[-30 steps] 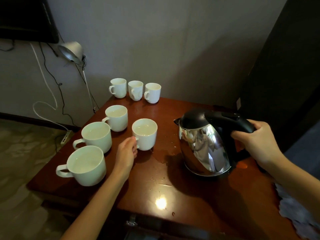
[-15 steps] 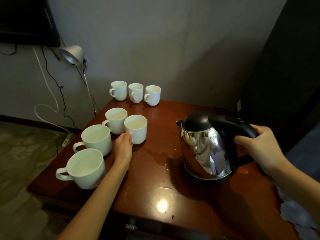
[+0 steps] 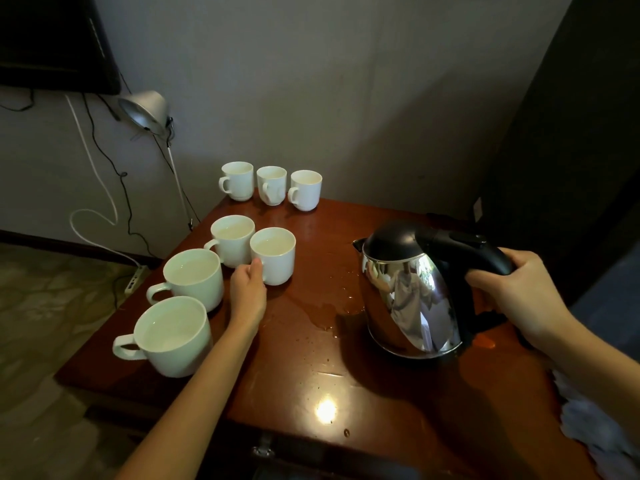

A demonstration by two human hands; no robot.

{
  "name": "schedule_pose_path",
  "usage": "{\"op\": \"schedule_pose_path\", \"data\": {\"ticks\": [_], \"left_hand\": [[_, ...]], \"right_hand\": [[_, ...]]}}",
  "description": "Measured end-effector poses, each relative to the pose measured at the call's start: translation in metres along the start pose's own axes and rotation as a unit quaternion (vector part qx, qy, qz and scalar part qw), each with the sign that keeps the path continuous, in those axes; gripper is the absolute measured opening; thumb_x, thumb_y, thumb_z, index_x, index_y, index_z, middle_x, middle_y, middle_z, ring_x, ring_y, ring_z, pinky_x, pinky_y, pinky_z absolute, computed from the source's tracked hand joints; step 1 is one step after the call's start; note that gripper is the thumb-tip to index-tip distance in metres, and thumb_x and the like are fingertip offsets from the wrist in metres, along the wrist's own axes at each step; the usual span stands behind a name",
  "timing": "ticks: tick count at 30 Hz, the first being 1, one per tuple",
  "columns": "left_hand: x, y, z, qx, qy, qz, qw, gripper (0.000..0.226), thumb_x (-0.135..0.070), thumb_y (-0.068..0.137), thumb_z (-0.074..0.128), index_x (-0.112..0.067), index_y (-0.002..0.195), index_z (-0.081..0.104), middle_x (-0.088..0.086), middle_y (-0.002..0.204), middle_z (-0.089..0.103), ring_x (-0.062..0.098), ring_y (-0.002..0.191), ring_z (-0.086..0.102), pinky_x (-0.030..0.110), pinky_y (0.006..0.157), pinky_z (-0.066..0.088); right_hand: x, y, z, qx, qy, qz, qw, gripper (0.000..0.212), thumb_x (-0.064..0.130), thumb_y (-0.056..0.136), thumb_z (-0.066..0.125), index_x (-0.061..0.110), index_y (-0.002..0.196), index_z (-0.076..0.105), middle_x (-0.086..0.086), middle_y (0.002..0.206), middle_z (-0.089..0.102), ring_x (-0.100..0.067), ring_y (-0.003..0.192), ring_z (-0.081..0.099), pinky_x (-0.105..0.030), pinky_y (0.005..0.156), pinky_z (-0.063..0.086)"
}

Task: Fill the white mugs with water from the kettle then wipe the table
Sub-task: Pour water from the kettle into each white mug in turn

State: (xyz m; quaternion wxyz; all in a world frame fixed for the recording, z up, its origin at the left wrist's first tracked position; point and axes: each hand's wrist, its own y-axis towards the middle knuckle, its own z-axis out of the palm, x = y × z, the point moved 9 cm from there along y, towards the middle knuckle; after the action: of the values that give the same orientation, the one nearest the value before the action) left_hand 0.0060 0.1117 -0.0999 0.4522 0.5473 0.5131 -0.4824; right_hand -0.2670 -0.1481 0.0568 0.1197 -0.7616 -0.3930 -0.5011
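Several white mugs stand on the dark red wooden table (image 3: 381,403). Three small mugs (image 3: 273,185) line the far edge. Closer in, a diagonal row of mugs holds water. My left hand (image 3: 247,292) grips the handle side of the filled mug (image 3: 275,254) that touches its neighbour (image 3: 232,239). The steel kettle (image 3: 408,299) with a black lid stands upright on the table at the right. My right hand (image 3: 519,292) is wrapped round its black handle. Spilled water (image 3: 332,306) lies between mug and kettle.
A pale cloth (image 3: 595,424) lies at the table's right edge. A silver clamp lamp (image 3: 145,110), cables and a power strip (image 3: 135,280) are off the table's left side near the wall. A dark cabinet stands at the right.
My left hand has slid the filled mug away and to the left until it touches the mug in the row. The kettle stays upright on the table under my right hand.
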Motion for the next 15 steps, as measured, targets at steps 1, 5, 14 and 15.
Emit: {"op": "schedule_pose_path", "data": {"ticks": [1,5,14,15], "left_hand": [[-0.001,-0.002,-0.003,-0.012,0.01,0.009,1.0,0.038,-0.044,0.095,0.04,-0.015,0.072,0.049,0.007,0.07,0.054,0.019,0.064,0.05,0.036,0.065,0.043],[-0.008,-0.024,-0.008,-0.046,0.033,0.021,0.998,0.053,-0.057,0.081,0.051,-0.012,0.109,0.052,0.015,0.117,0.051,0.022,0.09,0.057,0.039,0.084,0.052],[-0.103,-0.069,0.033,-0.012,0.006,0.237,0.971,0.043,-0.008,0.088,0.058,-0.015,0.128,0.044,0.008,0.139,0.029,0.021,0.125,0.042,0.032,0.1,0.044],[-0.116,-0.058,0.04,-0.01,-0.032,0.221,0.975,0.039,-0.005,0.089,0.056,-0.013,0.126,0.046,0.008,0.137,0.031,0.018,0.12,0.044,0.027,0.097,0.043]], "right_hand": [[0.0,-0.001,0.0,0.002,0.0,0.005,1.0,0.016,-0.002,0.077,0.064,0.014,0.076,0.062,-0.003,0.052,0.051,-0.007,0.039,0.049,-0.027,0.046,0.04],[0.003,-0.002,0.0,0.011,-0.01,0.015,1.0,0.013,0.0,0.078,0.063,0.013,0.078,0.062,-0.008,0.055,0.051,-0.006,0.037,0.048,-0.021,0.039,0.039],[0.002,-0.001,-0.001,0.022,-0.032,0.015,0.999,0.01,0.002,0.078,0.064,0.01,0.074,0.062,-0.009,0.052,0.05,-0.01,0.037,0.047,-0.017,0.036,0.037],[0.002,0.0,-0.001,0.026,-0.036,0.014,0.999,0.009,0.003,0.079,0.064,0.01,0.075,0.062,-0.009,0.052,0.05,-0.011,0.038,0.048,-0.017,0.037,0.037]]}}
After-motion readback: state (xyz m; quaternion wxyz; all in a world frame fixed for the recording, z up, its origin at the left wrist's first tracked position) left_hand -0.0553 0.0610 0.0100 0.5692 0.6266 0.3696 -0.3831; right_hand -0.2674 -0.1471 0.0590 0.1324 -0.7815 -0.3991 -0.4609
